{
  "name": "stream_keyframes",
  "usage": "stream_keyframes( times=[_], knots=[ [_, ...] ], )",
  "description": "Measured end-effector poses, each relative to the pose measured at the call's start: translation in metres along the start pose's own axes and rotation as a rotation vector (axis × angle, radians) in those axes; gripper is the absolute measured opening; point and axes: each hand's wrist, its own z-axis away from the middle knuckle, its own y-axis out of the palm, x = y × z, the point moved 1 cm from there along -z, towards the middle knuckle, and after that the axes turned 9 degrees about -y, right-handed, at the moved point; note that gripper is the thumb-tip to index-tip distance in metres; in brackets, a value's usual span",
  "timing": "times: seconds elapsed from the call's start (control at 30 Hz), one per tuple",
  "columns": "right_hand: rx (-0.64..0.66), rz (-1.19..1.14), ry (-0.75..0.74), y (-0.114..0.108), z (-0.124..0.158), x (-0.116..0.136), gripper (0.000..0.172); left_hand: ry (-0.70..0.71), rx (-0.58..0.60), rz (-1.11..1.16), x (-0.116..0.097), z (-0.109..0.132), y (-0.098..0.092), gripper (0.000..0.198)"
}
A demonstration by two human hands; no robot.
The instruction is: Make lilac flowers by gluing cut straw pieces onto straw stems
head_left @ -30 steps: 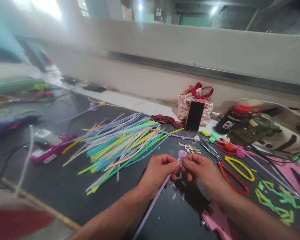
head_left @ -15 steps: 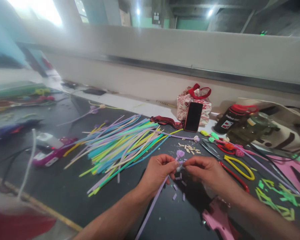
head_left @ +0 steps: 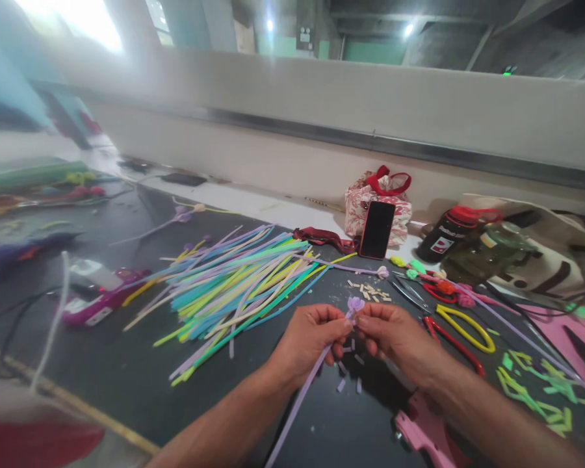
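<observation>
Between the thumb and fingers of my left hand point(head_left: 316, 338) is a lilac stem with a small flower-like head point(head_left: 355, 305). Its long tail point(head_left: 295, 416) runs down towards the bottom of the view. My right hand point(head_left: 392, 335) is pinched against the base of the head, touching it beside the left fingertips. Whether a small loose piece is also in that pinch is hidden. Several short lilac pieces point(head_left: 341, 385) lie on the dark table just below my hands. Beyond them is a scatter of cream pieces point(head_left: 369, 290).
A spread of pastel strips point(head_left: 244, 283) covers the left middle. A purple glue gun point(head_left: 102, 302) lies farther left. To the right are yellow- and red-handled pliers point(head_left: 465, 328), a pink tool point(head_left: 426, 429) and green scraps point(head_left: 536, 383). A phone point(head_left: 377, 231), bag point(head_left: 358, 201) and bottles point(head_left: 446, 234) stand behind.
My right hand has moved up and left, from just beside the lilac flower head to touching its base. The head has shifted slightly right, while my left hand keeps its hold.
</observation>
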Motion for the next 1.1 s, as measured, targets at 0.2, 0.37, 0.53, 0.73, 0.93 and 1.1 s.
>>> stream_keyframes(
  times=[0.2,0.37,0.53,0.73,0.93,1.1],
  knots=[
    [0.057,-0.125,0.012,0.004,-0.003,-0.006,0.028,-0.009,0.053,0.039,-0.002,0.001,0.0,0.026],
    [0.123,-0.185,0.058,0.004,-0.007,-0.012,0.033,-0.003,0.075,0.031,0.001,0.0,-0.001,0.022],
    [0.11,-0.149,0.061,0.001,-0.007,-0.01,0.03,0.011,0.039,-0.02,0.001,0.001,-0.001,0.021],
    [0.049,-0.011,0.04,-0.006,-0.001,-0.001,0.02,0.031,-0.08,-0.148,-0.001,0.0,-0.002,0.019],
    [-0.094,0.332,-0.168,-0.025,0.017,0.021,0.012,0.052,-0.187,-0.376,-0.005,0.001,-0.003,0.016],
    [-0.031,0.541,-0.276,-0.022,0.022,0.029,0.013,0.102,-0.212,-0.504,0.001,-0.002,-0.004,0.016]
  ],
)
